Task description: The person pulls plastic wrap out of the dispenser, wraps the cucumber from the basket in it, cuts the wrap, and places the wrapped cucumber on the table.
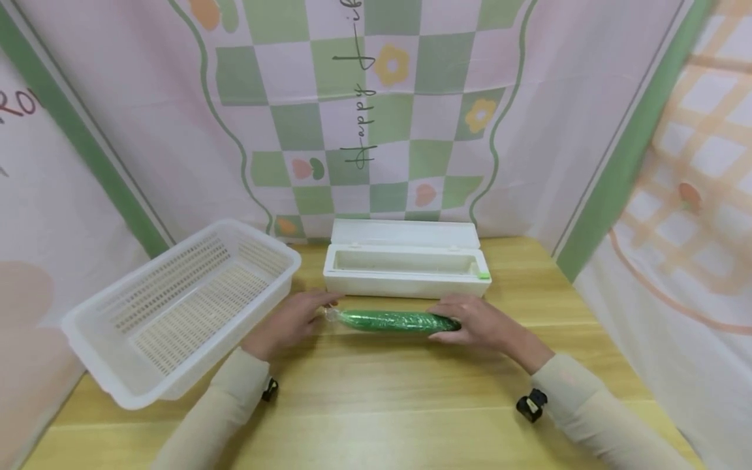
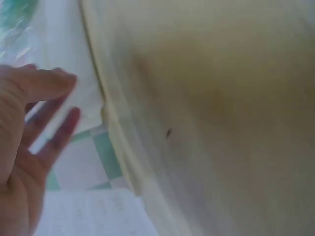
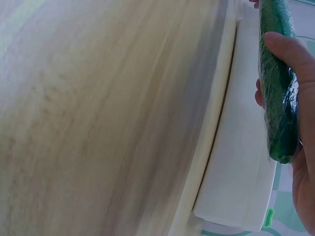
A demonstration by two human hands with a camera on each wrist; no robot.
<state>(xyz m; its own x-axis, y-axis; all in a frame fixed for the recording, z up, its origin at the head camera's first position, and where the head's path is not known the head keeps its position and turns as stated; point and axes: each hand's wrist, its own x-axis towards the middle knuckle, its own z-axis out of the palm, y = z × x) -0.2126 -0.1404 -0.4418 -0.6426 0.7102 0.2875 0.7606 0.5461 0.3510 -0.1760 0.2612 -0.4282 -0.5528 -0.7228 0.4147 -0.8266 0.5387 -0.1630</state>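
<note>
A green cucumber wrapped in clear plastic film lies crosswise in front of a white box in the head view. My right hand grips its right end; in the right wrist view the thumb lies over the cucumber and fingertips show on its far side. My left hand is beside the film's loose left end. In the left wrist view the left hand has loosely bent fingers with no object visible between them, and the film shows blurred beyond; whether they touch is unclear.
Behind the cucumber stands the long white box, its lid raised, with a bright green tab at the right. A white slotted plastic basket is at the left on the wooden table. Patterned curtains enclose the table.
</note>
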